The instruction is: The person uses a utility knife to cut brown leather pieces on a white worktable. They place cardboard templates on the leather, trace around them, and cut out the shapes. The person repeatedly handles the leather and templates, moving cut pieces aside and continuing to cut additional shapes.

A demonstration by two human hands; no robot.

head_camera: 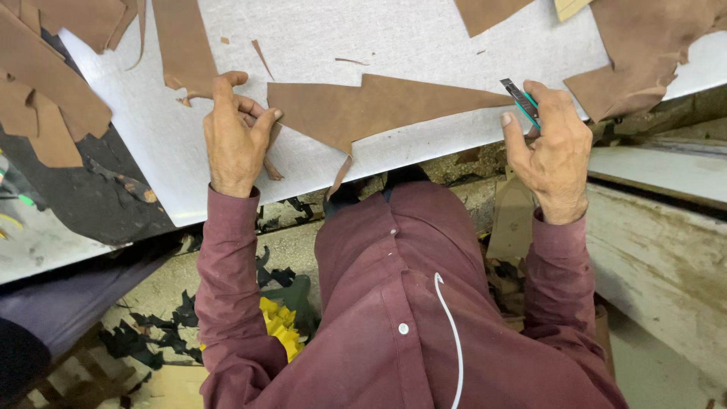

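- Our left hand [233, 140] presses down on the left end of a flat brown leather piece with a long pointed tip [363, 110]. The fingers are curled, with nothing held inside them.
- Our right hand [553, 148] is closed around a small teal and black cutting knife [522, 101], right at the pointed tip.
- The leather lies on a white cutting board [394, 34], near its front edge.
- We think the leather is thin, light and bendy, so it is best held flat near the cut.
- More brown leather scraps [644, 53] lie around.
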